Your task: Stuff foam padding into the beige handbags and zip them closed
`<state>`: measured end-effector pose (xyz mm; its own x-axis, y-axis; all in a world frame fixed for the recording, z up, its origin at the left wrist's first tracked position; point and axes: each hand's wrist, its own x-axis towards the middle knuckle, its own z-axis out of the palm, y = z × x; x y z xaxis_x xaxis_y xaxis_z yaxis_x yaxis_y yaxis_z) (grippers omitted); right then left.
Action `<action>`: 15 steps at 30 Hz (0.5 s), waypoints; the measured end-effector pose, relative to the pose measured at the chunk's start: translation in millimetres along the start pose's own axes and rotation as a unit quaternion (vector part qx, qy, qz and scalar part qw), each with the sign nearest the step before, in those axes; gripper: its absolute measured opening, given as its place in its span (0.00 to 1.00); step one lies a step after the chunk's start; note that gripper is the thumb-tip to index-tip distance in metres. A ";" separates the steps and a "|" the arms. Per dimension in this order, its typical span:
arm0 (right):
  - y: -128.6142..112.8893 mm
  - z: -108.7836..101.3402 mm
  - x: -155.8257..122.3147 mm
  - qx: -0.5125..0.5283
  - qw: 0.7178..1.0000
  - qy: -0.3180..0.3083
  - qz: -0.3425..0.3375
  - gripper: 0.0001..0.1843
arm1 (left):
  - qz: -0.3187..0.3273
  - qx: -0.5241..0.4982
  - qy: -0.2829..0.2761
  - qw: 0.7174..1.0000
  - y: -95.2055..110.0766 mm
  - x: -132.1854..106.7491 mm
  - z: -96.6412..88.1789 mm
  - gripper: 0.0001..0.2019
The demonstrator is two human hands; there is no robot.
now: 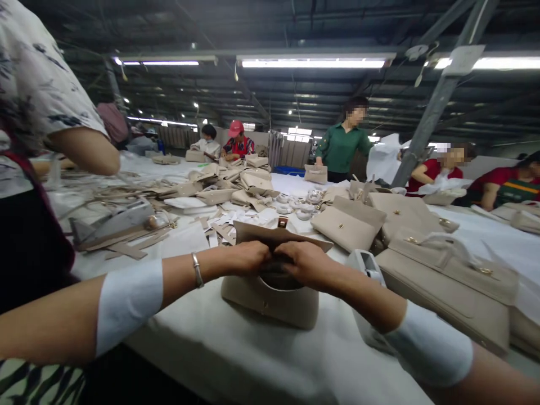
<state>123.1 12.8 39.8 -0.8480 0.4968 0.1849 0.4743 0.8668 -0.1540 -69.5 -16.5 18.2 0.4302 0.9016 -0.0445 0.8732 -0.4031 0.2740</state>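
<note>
Free tabletop (261, 360) nearside, tape dispenser (367, 333) as obstacle rightward

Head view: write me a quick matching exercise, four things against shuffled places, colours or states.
1. bracelet
2. nearest bag
3. cap
4. middle tube light

A. red, on a person further back
B. lit, overhead
C. around the left wrist
D. flap raised, left hand and right hand at its opening

Pairs: 1-C, 2-D, 3-A, 4-B

The ceiling (253, 28) is dark and ribbed with metal; below it, long tube lights (314, 63) shine white; a grey post (441, 101) stands slanted at right; small bright windows (298, 135) show far behind; a white-covered table (189, 332) stretches across the front.
</note>
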 end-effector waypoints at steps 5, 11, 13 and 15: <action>-1.1 36.1 26.9 0.090 0.995 0.030 0.006 0.10 | 0.018 -0.037 0.143 0.989 -24.5 -30.1 12.2 0.10; -5.7 32.9 34.9 0.068 0.992 -0.101 0.022 0.11 | 0.008 -0.175 0.309 0.935 -48.1 -50.0 22.7 0.18; -10.8 28.0 42.2 0.008 0.992 -0.127 0.015 0.12 | -0.013 -0.145 0.318 0.937 -50.6 -49.2 24.3 0.21; -14.7 27.3 51.3 -0.032 0.989 -0.143 0.004 0.12 | -0.022 -0.155 0.330 0.931 -54.0 -46.8 28.3 0.21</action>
<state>66.2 24.3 25.0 -0.8719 0.4792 -0.1007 0.4877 0.8682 -0.0912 -130.3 -41.3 -21.6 0.0713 0.8577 0.5091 0.7345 -0.3905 0.5550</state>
